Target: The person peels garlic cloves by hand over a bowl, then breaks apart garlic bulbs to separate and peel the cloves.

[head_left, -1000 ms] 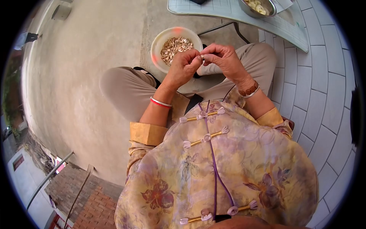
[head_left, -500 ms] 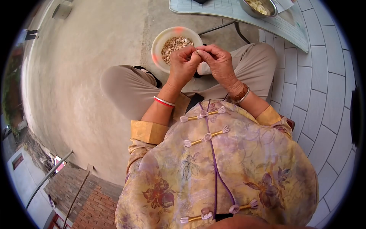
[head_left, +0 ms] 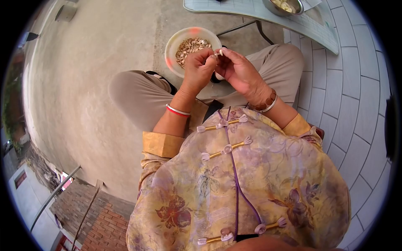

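A small, white, clove-shaped piece [head_left: 220, 52] sits where the fingertips of the left hand [head_left: 199, 67] and right hand [head_left: 242, 75] meet, both pinched on it; its smallness likely calls for that grip. Just beside them, a round, whitish plastic bowl with orange-red patches [head_left: 169, 49] holds brown-and-white cloves [head_left: 190, 47] on the beige concrete floor [head_left: 121, 46], probably for short reach. On the pale-blue counter [head_left: 234, 11], a shiny, round steel bowl [head_left: 274, 11] holds creamy pieces [head_left: 284, 5], apparently kept apart from the brownish ones.
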The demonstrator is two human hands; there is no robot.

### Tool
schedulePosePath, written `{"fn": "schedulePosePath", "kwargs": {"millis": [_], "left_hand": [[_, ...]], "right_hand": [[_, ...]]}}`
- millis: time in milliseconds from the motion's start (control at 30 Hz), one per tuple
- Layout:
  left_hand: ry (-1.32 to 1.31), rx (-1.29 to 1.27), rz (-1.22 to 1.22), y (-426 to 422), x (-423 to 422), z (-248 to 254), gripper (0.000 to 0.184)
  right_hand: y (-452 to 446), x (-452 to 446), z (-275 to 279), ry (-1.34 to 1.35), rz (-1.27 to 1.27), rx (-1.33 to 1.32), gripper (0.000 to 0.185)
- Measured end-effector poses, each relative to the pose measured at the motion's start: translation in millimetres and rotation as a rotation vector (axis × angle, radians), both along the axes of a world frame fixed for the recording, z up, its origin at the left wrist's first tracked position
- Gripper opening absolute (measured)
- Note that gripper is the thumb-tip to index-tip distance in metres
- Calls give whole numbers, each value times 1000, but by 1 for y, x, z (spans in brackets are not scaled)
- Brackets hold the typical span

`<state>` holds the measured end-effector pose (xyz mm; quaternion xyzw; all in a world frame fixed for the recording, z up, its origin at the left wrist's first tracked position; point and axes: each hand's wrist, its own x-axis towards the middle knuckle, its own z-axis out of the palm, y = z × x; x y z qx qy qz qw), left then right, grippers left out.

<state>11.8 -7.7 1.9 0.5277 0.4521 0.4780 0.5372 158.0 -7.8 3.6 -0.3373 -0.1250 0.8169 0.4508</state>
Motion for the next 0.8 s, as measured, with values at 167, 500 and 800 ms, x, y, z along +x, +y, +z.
{"fn": "schedulePosePath", "kwargs": {"millis": [167, 500, 800], "left_hand": [[-253, -204, -13, 0, -6, 2, 21], [-365, -303, 40, 8, -6, 6, 21], [-415, -322, -7, 13, -11, 1, 22]], "right_hand": [[6, 10, 1, -7, 1, 89, 16], [99, 100, 94, -1239, -569, 1138, 12], [97, 90, 79, -1304, -303, 1168, 21]]}}
